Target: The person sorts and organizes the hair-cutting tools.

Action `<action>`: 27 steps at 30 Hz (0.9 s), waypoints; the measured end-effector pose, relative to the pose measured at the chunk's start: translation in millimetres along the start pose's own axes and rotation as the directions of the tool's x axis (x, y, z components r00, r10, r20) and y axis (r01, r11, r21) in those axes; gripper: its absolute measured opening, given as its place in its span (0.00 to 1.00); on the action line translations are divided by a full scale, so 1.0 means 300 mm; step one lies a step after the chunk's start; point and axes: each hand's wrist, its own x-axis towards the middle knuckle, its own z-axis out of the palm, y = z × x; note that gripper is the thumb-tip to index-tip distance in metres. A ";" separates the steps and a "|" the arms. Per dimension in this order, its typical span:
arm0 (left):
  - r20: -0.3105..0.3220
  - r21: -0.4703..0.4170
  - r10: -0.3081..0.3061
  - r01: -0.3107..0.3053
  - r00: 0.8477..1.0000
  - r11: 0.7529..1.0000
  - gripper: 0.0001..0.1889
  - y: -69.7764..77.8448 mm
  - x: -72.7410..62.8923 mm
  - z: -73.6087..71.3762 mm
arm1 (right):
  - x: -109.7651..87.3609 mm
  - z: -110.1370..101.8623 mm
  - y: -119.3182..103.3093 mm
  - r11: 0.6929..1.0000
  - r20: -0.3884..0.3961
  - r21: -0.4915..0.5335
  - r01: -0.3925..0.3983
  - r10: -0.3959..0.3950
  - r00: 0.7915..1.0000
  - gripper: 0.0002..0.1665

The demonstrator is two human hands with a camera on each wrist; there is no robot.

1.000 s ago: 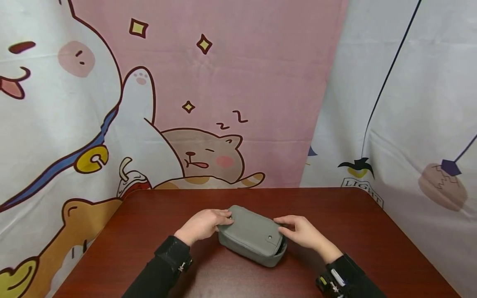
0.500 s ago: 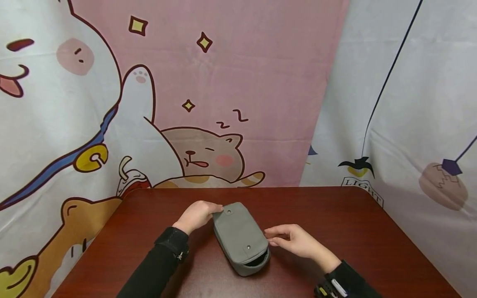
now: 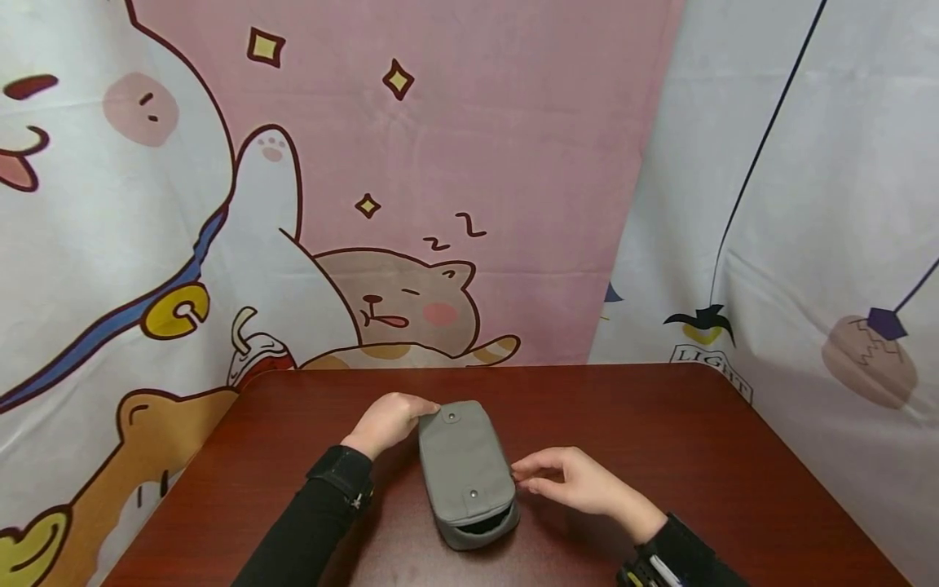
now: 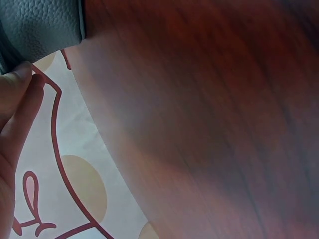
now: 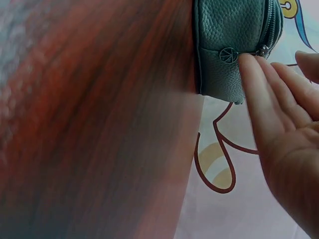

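A small grey zip bag (image 3: pixel 465 461) with a pebbled surface lies on the brown table, its partly unzipped end toward me. Two snaps show on its top flap. My left hand (image 3: pixel 389 424) grips its far left corner, with thumb and finger close together at the edge in the left wrist view; the other fingers are hidden. On the bag's right side, my right hand (image 3: pixel 579 483) touches it with nearly straight fingertips, right beside the zipper and a round metal charm (image 5: pixel 228 55). The right thumb (image 5: pixel 309 65) stands apart from the bag.
The brown wooden table (image 3: pixel 645 424) extends around the bag on all sides. Behind it hangs a cloth backdrop (image 3: pixel 543 179) printed with cartoon animals. Both wrists wear dark sleeves and strapped-on devices.
The bag has turned on the table, so its open end now faces me. My left hand has moved slightly left, my right hand left and down along the bag's side.
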 end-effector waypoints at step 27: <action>0.001 0.002 -0.015 0.015 1.000 1.000 0.15 0.009 -0.002 0.000 | 0.046 0.027 0.028 0.973 -0.007 -0.041 -0.226 0.226 0.974 0.21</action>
